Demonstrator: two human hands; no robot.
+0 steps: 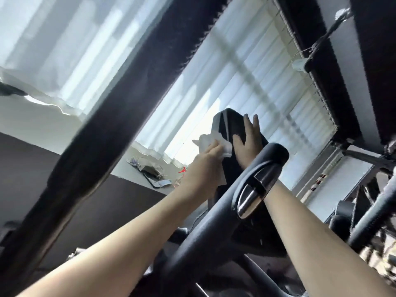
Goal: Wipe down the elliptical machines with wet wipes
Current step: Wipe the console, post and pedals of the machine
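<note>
The view is tilted. A black elliptical console [229,125] rises in the middle, in front of the bright window. My left hand [205,163] grips a crumpled white wet wipe [214,144] and presses it against the console's left edge. My right hand [248,142] lies flat on the console's face, fingers straight and thumb spread. A black handlebar with a silver pulse sensor [252,194] crosses in front of my right forearm.
A thick black padded pole [120,116] runs diagonally across the left. White blinds [246,78] cover the window. A sill [150,174] below holds a phone and small clutter. More black machine frames [368,211] stand at the right.
</note>
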